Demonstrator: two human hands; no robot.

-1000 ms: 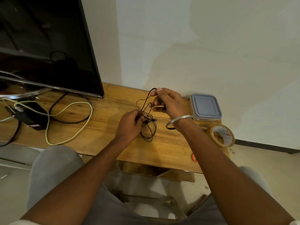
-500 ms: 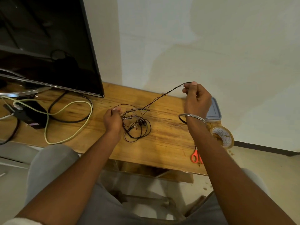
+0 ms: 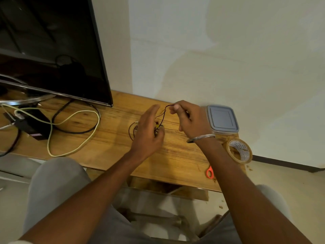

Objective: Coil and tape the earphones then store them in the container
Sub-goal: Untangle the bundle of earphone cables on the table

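Black earphones (image 3: 162, 115) lie in a loose tangle on the wooden table (image 3: 112, 138), partly hidden behind my left hand (image 3: 148, 132). My left hand hovers over the tangle with straight fingers. My right hand (image 3: 189, 120) pinches a strand of the cord and holds it up above the table. A clear plastic container (image 3: 222, 120) with a grey lid stands just right of my right hand. A roll of clear tape (image 3: 239, 151) lies at the table's right edge.
Orange-handled scissors (image 3: 209, 172) peek out beside my right forearm near the front edge. A large TV (image 3: 52, 50) stands at the left, with a black box (image 3: 33, 125), a pale green cable (image 3: 73, 131) and black cables beneath it. A wall rises behind the table.
My right hand has come back left and lower with the cord, so the strand is no longer stretched. My left hand has moved right over the tangle and opened its fingers.
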